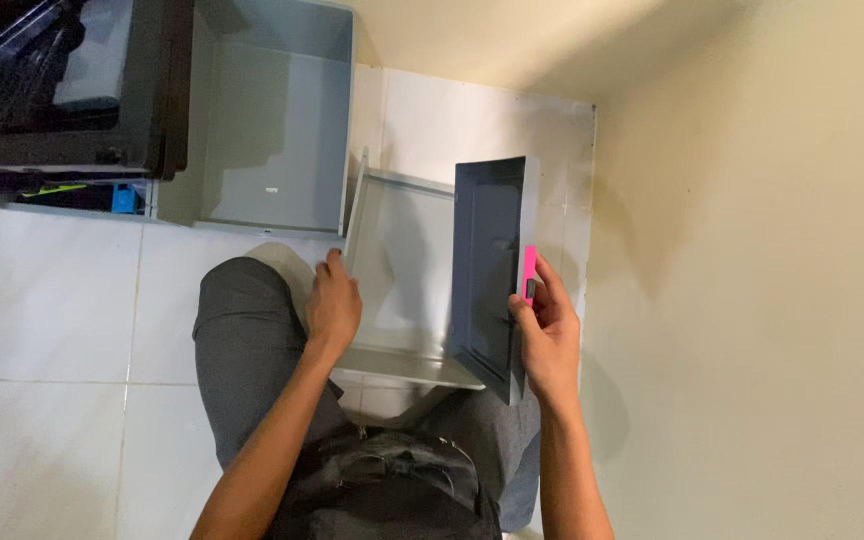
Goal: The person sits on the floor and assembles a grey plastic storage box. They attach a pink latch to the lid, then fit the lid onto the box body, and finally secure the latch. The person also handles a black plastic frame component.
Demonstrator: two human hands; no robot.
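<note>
A grey metal drawer (402,270) rests across my lap, its dark front panel (490,270) standing upright on the right side. My left hand (333,305) grips the drawer's left wall near its edge. My right hand (547,335) holds a small pink tool (529,275) against the outer face of the front panel, thumb on the panel's edge. I am seated on the floor with my grey trousers (252,350) under the drawer.
A grey metal cabinet body (272,120) lies open on the white tiled floor (42,300) at upper left. A dark case with tools (52,70) sits at far left. A beige wall (752,250) closes the right side.
</note>
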